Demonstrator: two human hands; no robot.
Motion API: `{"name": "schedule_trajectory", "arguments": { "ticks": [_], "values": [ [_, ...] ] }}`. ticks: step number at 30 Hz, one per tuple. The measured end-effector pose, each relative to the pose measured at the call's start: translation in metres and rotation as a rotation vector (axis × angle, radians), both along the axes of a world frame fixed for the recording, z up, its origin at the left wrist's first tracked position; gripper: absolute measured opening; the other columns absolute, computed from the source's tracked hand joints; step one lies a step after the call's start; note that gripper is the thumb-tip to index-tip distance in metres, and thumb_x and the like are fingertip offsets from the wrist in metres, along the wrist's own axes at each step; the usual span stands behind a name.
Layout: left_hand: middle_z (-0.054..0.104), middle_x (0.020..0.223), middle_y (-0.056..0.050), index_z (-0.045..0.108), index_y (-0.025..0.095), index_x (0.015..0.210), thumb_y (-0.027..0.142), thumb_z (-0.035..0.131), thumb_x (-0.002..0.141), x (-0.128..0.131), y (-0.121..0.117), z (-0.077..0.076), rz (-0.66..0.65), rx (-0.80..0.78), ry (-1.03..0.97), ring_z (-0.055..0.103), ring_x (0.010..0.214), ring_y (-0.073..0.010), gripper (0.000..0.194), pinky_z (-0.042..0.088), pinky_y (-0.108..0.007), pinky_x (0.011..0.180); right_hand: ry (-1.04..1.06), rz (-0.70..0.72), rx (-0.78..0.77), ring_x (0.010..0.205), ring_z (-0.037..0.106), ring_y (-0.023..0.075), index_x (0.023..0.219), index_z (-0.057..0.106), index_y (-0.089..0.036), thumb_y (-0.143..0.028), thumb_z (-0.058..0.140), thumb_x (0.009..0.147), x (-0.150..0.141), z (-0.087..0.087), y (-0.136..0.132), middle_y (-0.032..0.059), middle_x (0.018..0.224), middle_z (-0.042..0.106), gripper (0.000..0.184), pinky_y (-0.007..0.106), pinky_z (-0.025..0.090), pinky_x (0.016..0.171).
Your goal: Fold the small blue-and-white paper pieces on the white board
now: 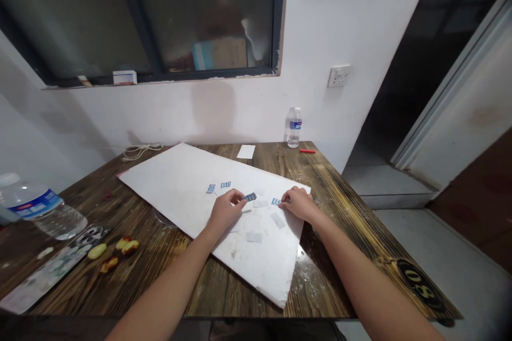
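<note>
Blue label, long axis up-right, pinched in left hand — right hand curled beside second label

Two bare forearms, the left forearm and the right forearm, come into view from the bottom of the picture, long and slim, tapering toward the wrists. Nothing is worn on either one, and the skin runs unbroken from the frame's edge to the left hand and the right hand. Both hands are ungloved, with no ring, watch or band in sight. Along the lower edge lies a dark strip, too dim to tell whether it is clothing.
</note>
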State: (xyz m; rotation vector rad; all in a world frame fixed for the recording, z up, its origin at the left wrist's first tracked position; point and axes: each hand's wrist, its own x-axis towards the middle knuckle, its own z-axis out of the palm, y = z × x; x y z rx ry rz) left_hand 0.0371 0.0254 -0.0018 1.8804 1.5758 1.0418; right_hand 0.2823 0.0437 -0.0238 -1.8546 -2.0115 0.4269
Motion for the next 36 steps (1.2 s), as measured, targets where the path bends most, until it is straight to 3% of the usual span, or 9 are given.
{"name": "schedule_trajectory", "arguments": {
  "ticks": [6,13,17,27,36],
  "values": [
    [0.064,0.072,0.000,0.063,0.020,0.074,0.033,0.061,0.073,0.001,0.000,0.001,-0.007,0.003,-0.004,0.060,0.072,-0.0169,0.013,0.044,-0.027,0.065,0.004,-0.036,0.012,0.104,0.053,0.0290,0.081,0.071,-0.024,-0.033,0.071,0.075,-0.001,0.001,-0.002,0.0073,0.102,0.066,0.011,0.035,0.037,0.076],
    [0.064,0.071,0.001,0.064,0.020,0.075,0.031,0.061,0.073,0.001,0.000,0.001,-0.014,-0.005,-0.015,0.059,0.072,-0.0165,0.011,0.043,-0.026,0.065,0.048,0.029,-0.052,0.106,0.051,0.0270,0.088,0.070,-0.026,-0.038,0.076,0.069,0.006,0.005,0.000,0.0050,0.104,0.064,0.023,0.034,0.034,0.082],
    [0.064,0.073,0.000,0.063,0.020,0.075,0.031,0.061,0.073,0.002,-0.002,0.003,-0.020,-0.004,-0.012,0.060,0.072,-0.0169,0.011,0.043,-0.027,0.065,0.057,-0.020,-0.018,0.107,0.049,0.0263,0.090,0.070,-0.025,-0.046,0.068,0.077,-0.001,0.006,-0.003,0.0056,0.104,0.063,0.025,0.034,0.032,0.083],
    [0.065,0.074,0.000,0.063,0.020,0.075,0.031,0.061,0.074,0.002,-0.003,0.003,-0.023,0.004,-0.023,0.060,0.074,-0.0173,0.011,0.043,-0.028,0.067,0.040,-0.064,-0.007,0.106,0.048,0.0243,0.086,0.070,-0.024,-0.034,0.070,0.076,-0.020,0.000,-0.009,0.0053,0.105,0.059,0.015,0.032,0.031,0.080],
    [0.065,0.072,0.000,0.064,0.020,0.074,0.030,0.061,0.073,0.004,-0.004,0.003,-0.014,0.008,-0.027,0.060,0.071,-0.0169,0.011,0.042,-0.026,0.062,0.027,-0.081,-0.034,0.107,0.048,0.0248,0.088,0.070,-0.023,-0.034,0.070,0.077,-0.022,0.002,-0.010,0.0058,0.107,0.060,0.015,0.032,0.031,0.080]
  ]
}}
